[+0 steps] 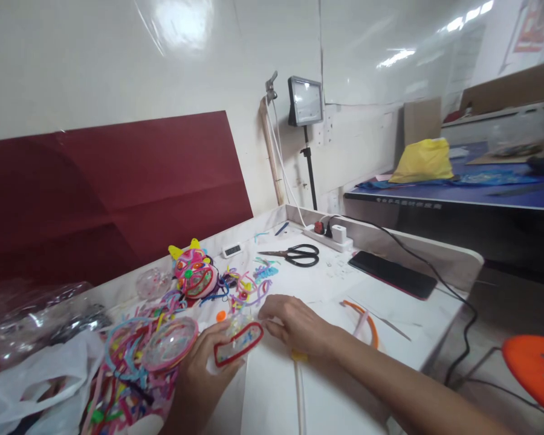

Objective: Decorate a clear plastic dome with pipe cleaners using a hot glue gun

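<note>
My left hand (pixel 204 368) is closed around a clear plastic piece edged with a fuzzy red strip (pixel 239 345), tilted above the white tabletop. Small coloured bits show inside its red outline. Right beside its far end, my right hand (pixel 294 326) has its fingers bent together; whatever they pinch, if anything, is hidden. A clear round plastic piece with a pink rim (pixel 171 344) lies left of my left hand, on a heap of coloured fuzzy strips (pixel 131 374). Beyond my hands stands a colourful animal-like figure with yellow ears (pixel 194 272).
Black-handled scissors (pixel 299 255), a dark phone (pixel 392 274) and a white power strip (pixel 330 237) lie toward the back right. An orange curved strip (pixel 367 323) is by my right forearm. Plastic bags (pixel 40 374) fill the left. A lamp (pixel 305 101) stands behind.
</note>
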The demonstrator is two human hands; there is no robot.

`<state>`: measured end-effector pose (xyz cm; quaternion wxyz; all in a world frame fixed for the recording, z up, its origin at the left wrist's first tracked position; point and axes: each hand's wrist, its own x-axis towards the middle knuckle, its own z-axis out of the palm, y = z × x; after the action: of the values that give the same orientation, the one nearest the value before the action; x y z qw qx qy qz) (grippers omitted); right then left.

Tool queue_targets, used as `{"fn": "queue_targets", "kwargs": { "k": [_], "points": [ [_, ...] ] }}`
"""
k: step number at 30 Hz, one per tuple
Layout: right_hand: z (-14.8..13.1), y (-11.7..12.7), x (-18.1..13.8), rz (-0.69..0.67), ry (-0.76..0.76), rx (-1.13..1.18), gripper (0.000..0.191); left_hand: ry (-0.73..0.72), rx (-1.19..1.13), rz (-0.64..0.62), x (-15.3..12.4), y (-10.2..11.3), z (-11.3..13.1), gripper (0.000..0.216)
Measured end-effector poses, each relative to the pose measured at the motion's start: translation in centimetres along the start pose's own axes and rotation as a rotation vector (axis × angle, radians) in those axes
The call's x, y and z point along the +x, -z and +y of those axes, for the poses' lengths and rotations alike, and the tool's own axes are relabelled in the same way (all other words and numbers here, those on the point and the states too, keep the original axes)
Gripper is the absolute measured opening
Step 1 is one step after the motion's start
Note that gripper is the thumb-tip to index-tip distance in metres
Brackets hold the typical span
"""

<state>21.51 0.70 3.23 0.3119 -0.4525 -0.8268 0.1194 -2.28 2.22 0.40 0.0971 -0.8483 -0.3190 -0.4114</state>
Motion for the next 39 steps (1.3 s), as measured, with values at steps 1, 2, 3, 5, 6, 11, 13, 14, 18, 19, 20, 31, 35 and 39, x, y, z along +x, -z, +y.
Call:
{"fn": "queue_targets", "kwargs": {
  "k": [1,2,3,5,6,11,13,14,18,19,20,31,35,39],
  "points": [
    [-0.2,-0.1,0.2,-0.008,0.010,-0.016,0.016,-0.002,0.003,-0.002,0.0,0.0,0.0,0.018],
    [-0.3,-0.2,0.4,-0.016,0.017,-0.032,0.014,-0.005,0.004,0.001,0.0,0.1,0.1,0.018],
    [-0.4,-0.3,0.6,-0.022,0.023,-0.049,0.014,-0.006,0.002,0.004,0.0,0.1,0.1,0.018],
    [-0.6,-0.5,0.9,-0.034,0.028,-0.084,0.014,-0.005,-0.004,0.009,0.1,0.1,0.1,0.018],
    [-0.6,-0.5,1.0,-0.042,0.029,-0.100,0.014,-0.001,-0.006,0.005,0.0,0.1,0.1,0.019],
    [-0.7,-0.8,1.4,-0.097,0.034,-0.173,0.011,0.022,0.004,-0.013,0.0,0.2,0.1,0.021],
    [-0.6,-0.9,1.6,-0.116,0.037,-0.195,0.009,0.026,0.012,-0.010,0.0,0.2,0.2,0.021],
    [-0.7,-0.9,1.6,-0.124,0.037,-0.203,0.009,0.024,0.015,-0.012,0.1,0.2,0.3,0.022],
    [-0.8,-0.9,1.7,-0.151,0.025,-0.216,0.010,0.014,0.020,-0.014,0.1,0.2,0.3,0.023],
    [-0.9,-0.8,1.7,-0.158,0.020,-0.215,0.010,0.015,0.018,-0.017,0.1,0.2,0.4,0.023],
    [-1.0,-0.8,1.7,-0.163,0.016,-0.212,0.010,0.020,0.015,-0.022,0.1,0.2,0.4,0.023],
    [-1.0,-0.7,1.0,-0.098,-0.045,-0.137,0.011,0.015,-0.026,-0.026,-0.1,0.0,0.6,0.020],
    [-0.8,0.4,-0.9,-0.028,-0.088,-0.124,0.017,0.019,-0.020,-0.034,-0.4,-0.1,0.8,0.020],
    [-0.6,0.9,-4.0,0.008,-0.164,-0.131,0.020,-0.004,-0.014,-0.056,-0.7,-0.2,1.1,0.026]
  ]
}}
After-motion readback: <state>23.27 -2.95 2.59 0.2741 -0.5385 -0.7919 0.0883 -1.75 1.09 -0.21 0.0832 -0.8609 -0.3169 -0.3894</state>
